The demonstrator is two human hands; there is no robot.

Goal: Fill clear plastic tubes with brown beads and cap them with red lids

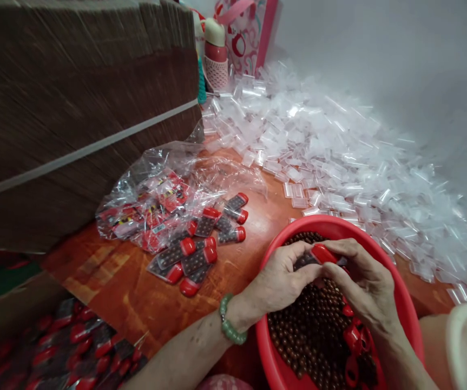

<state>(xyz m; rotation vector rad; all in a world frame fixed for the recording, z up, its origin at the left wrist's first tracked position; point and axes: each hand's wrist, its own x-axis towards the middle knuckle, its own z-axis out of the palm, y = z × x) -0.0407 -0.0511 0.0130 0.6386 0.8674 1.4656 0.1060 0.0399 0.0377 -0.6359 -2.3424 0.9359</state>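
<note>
Both my hands work over a red basin (pixel 409 319) filled with small dark brown beads (pixel 310 336) and a few red caps (pixel 353 338). My left hand (pixel 280 281), with a green bead bracelet (pixel 230 327) at the wrist, and my right hand (pixel 365 281) pinch together on one small clear case with a red cap (pixel 322 253). Several filled red-capped cases (pixel 201 249) lie on the orange table to the left of the basin.
A big heap of empty clear cases (pixel 339 157) covers the table's back and right. A plastic bag of red packets (pixel 152 211) lies beside a strapped stack of cardboard (pixel 74 108). More filled cases (pixel 79 346) sit in a box at lower left. A pink bag (pixel 249 32) stands behind.
</note>
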